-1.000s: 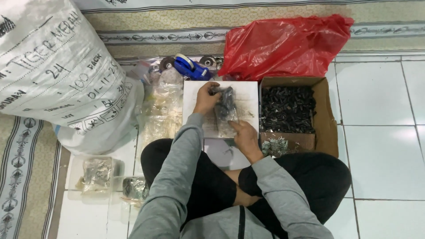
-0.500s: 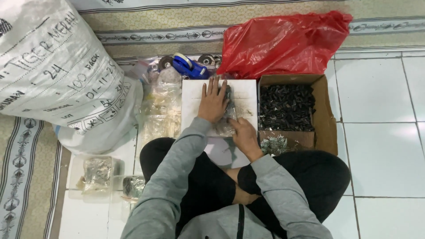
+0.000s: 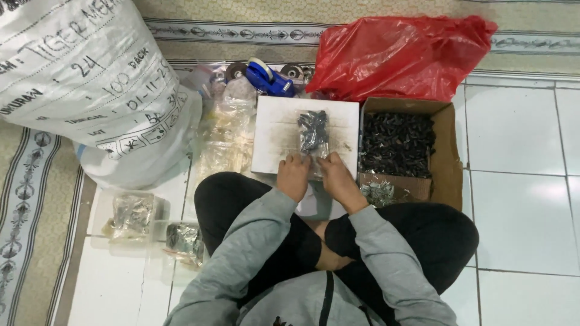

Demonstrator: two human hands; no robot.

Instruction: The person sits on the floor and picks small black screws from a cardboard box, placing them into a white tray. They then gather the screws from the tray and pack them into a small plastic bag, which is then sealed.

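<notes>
the person sat cross-legged on the tiled floor [image 3: 519, 199], both hands down at the near end of a small clear bag [image 3: 313, 134] of dark screws that lay flat on a white board [image 3: 275, 136] in front of the knees. the left hand [image 3: 293, 175] and the right hand [image 3: 333, 175] sat side by side, fingers curled down onto the bag's open edge — pinching or pressing it, though from above i could not tell how firmly they gripped. it looked to me like the closing step: the bag was filled and its mouth was being folded or flattened. the next move, i'd judge, called for keeping that edge held flat while one hand reached for the blue tape dispenser [image 3: 269, 77] just beyond the board. counting round: one open cardboard box [image 3: 444, 151] of loose dark screws just right of the board, one red plastic bag [image 3: 399, 54] behind it, one big white sack [image 3: 90, 84] to the left, a heap of empty clear bags [image 3: 226, 133] between sack and board — too jumbled to count — and two filled packets [image 3: 134, 212] near the left knee.
</notes>
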